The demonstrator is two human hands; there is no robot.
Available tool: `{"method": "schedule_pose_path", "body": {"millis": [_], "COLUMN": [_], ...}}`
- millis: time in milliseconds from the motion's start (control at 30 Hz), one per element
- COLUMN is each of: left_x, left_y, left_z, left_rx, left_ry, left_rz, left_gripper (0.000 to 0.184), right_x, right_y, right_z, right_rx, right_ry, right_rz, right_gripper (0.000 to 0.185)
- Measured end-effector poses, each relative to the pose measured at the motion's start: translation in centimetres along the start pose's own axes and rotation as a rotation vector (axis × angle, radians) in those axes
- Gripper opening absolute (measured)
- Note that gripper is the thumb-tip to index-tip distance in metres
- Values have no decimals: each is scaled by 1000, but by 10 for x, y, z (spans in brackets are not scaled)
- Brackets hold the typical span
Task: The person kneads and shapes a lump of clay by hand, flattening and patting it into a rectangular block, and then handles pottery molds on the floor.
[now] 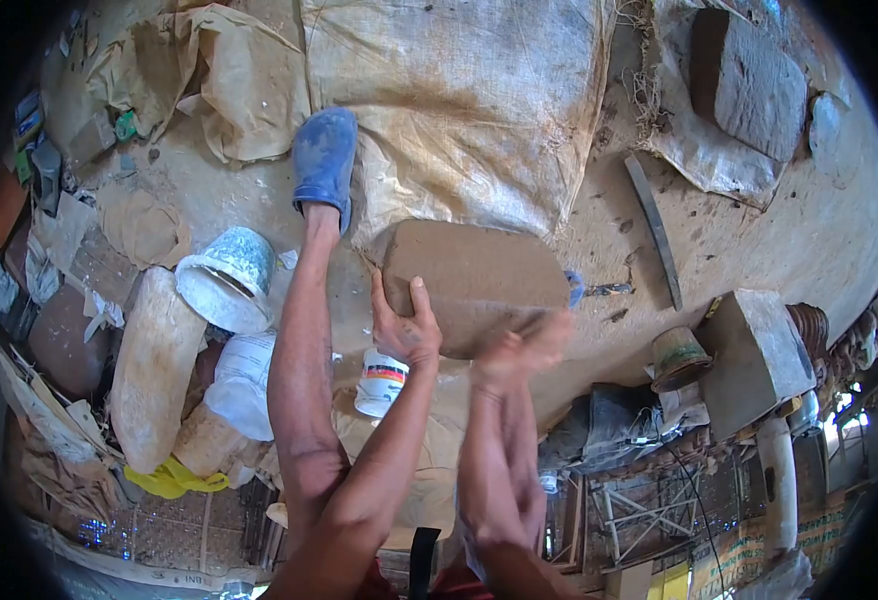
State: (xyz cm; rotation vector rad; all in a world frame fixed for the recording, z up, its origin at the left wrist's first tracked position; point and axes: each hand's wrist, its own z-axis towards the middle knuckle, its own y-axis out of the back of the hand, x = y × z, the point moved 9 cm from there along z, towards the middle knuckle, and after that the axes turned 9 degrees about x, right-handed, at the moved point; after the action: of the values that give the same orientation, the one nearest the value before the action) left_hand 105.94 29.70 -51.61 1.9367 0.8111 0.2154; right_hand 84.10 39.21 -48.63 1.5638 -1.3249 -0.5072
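Observation:
A large brown block, which looks like damp clay with rounded ends, is in front of me at the middle of the head view. My left hand grips its near left end, with the thumb on the near face and the fingers around the corner. Close against the block's near right side is my right hand, smeared by motion. Its fingers cannot be made out clearly, nor whether it touches the block. The underside of the block is hidden.
Sackcloth covers the ground ahead, beside my blue clog. To the right lie a flat bar and another clay block. A crusted bucket stands left; a small white tub sits between my legs.

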Motion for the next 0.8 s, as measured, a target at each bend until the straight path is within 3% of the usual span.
{"method": "schedule_pose_path", "body": {"millis": [67,233,300,333,433,500,533,567,633,667,700,800], "left_x": [-3,-5,-4,-1,9,1,6,5,3,9,14,4], "left_y": [-3,-4,-7,-6,-13,-3,-9,-8,-4,-2,0,-23], "left_z": [3,3,10,8,12,12,13,15,13,10,8,0], "left_rx": [-7,5,15,19,53,2,127,116,88,101,106,199], "left_ry": [5,89,97,84,87,0,106,89,-162,-237,-230,-352], "left_rz": [13,-19,19,8,1,-13,-12,-30,-211,-222,-206,-84], "left_gripper": [66,67,66,66,66,65,74,74,91,103,103,105], "right_x": [26,37,29,44,48,50,51,50,39,22,6,-24], "right_y": [-40,-44,-31,-33,-61,-53,-54,-53,-26,-4,11,-16], "right_z": [-3,6,-3,-8,-15,-19,-14,-11,1,12,14,34], "right_rx": [25,39,0,-25,146,182,192,213,134,14,-94,58], "right_ry": [101,87,55,242,217,188,182,172,229,184,137,91], "right_rz": [-330,-344,-41,-4,-308,-261,-230,-208,-42,-79,-117,-170], "right_gripper": [74,70,63,62,63,62,63,63,62,64,65,72]}}
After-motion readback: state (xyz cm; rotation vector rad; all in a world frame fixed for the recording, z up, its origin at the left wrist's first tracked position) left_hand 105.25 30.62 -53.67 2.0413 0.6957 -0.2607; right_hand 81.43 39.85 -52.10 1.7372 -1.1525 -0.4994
